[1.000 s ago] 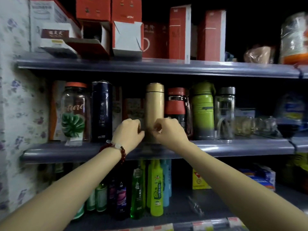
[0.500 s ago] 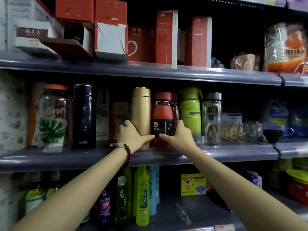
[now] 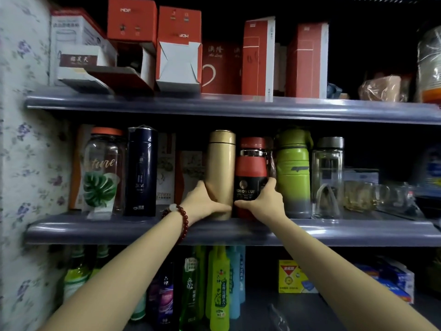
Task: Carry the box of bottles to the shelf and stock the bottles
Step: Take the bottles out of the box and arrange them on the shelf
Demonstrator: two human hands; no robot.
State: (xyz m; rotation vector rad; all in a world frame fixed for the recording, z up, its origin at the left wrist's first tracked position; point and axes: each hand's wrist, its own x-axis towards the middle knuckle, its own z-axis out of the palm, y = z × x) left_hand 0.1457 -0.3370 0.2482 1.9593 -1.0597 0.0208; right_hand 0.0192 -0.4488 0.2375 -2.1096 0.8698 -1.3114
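A gold flask (image 3: 220, 168) and a red-and-black bottle (image 3: 251, 173) stand upright side by side on the middle shelf (image 3: 119, 231). My left hand (image 3: 202, 201), with a red bead bracelet at the wrist, wraps the base of the gold flask. Beside it, my right hand (image 3: 265, 199) grips the lower part of the red-and-black bottle. A green bottle (image 3: 293, 173) and a clear glass bottle (image 3: 328, 177) stand to the right. A dark blue flask (image 3: 142, 170) and a leaf-printed glass jar (image 3: 103, 170) stand to the left. No carrying box shows.
The upper shelf (image 3: 238, 107) holds red and white cartons (image 3: 179, 48). Glass mugs (image 3: 365, 194) sit at the right of the middle shelf. The lower shelf carries several green, blue and dark bottles (image 3: 218, 285) and a yellow packet (image 3: 290, 275). Floral wallpaper (image 3: 21, 163) bounds the left side.
Both hands were pinched together in front of the gold flask; they have spread, the left onto the gold flask, the right onto the red-and-black bottle. The view has shifted slightly.
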